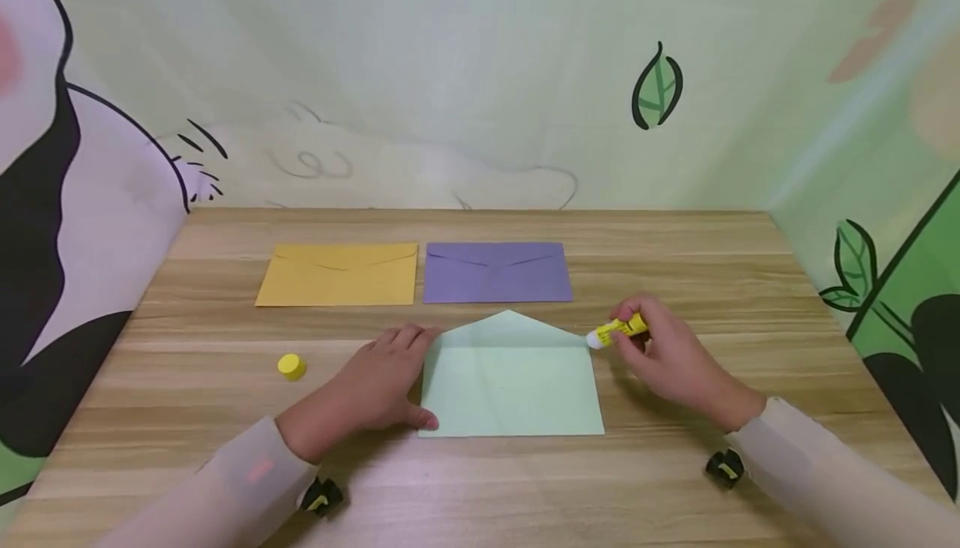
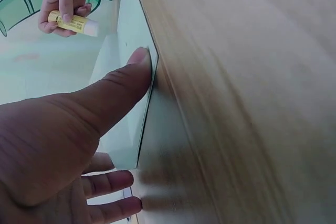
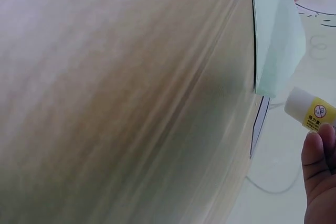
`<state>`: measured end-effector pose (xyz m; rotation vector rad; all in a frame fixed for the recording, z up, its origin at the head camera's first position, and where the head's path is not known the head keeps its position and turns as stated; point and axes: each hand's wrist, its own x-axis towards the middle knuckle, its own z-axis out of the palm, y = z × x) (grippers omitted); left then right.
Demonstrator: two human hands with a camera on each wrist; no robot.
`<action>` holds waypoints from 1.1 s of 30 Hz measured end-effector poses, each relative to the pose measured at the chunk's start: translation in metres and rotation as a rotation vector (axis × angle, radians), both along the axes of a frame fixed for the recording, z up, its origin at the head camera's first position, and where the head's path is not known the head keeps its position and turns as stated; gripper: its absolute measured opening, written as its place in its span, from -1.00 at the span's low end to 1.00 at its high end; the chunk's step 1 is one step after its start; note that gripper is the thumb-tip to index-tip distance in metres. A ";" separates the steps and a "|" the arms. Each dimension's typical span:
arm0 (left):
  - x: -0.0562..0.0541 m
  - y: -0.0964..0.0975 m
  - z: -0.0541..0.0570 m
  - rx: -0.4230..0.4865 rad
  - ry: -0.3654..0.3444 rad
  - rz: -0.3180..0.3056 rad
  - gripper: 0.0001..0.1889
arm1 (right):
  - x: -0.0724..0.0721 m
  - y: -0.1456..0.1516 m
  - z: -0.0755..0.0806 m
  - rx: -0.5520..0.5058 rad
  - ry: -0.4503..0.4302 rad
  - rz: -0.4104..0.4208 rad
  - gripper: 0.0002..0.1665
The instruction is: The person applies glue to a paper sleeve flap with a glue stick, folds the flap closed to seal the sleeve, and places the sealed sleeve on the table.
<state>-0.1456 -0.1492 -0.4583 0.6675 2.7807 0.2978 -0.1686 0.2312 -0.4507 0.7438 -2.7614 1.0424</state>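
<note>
A pale green envelope [image 1: 513,389] lies on the table with its pointed flap [image 1: 506,329] raised toward the back. My left hand [image 1: 375,377] rests at its left side, the thumb pressing the lower left corner and the other fingers spread along the upper left. My right hand [image 1: 667,356] pinches a yellow glue stick [image 1: 630,327] between thumb and fingers. The glue stick's white end [image 3: 299,102] points left, close to the flap's right corner in the head view. In the left wrist view the glue stick [image 2: 73,23] is uncapped and tilted.
A yellow cap [image 1: 292,367] stands on the table left of my left hand. Farther back lie a yellow envelope [image 1: 341,281] and a purple envelope [image 1: 497,279], side by side. Behind the wooden table [image 1: 675,239] hangs a printed cloth backdrop [image 1: 465,72].
</note>
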 end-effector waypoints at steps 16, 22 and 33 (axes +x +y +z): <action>0.014 -0.001 0.002 -0.043 0.063 -0.052 -0.05 | 0.012 -0.004 0.008 -0.121 0.019 0.022 -0.72; 0.016 -0.002 0.001 -0.054 0.066 -0.057 -0.08 | 0.013 -0.006 0.010 -0.174 0.097 0.039 -0.70; 0.017 -0.007 0.001 -0.121 0.103 -0.111 -0.11 | 0.012 -0.009 0.006 -0.166 0.101 0.023 -0.71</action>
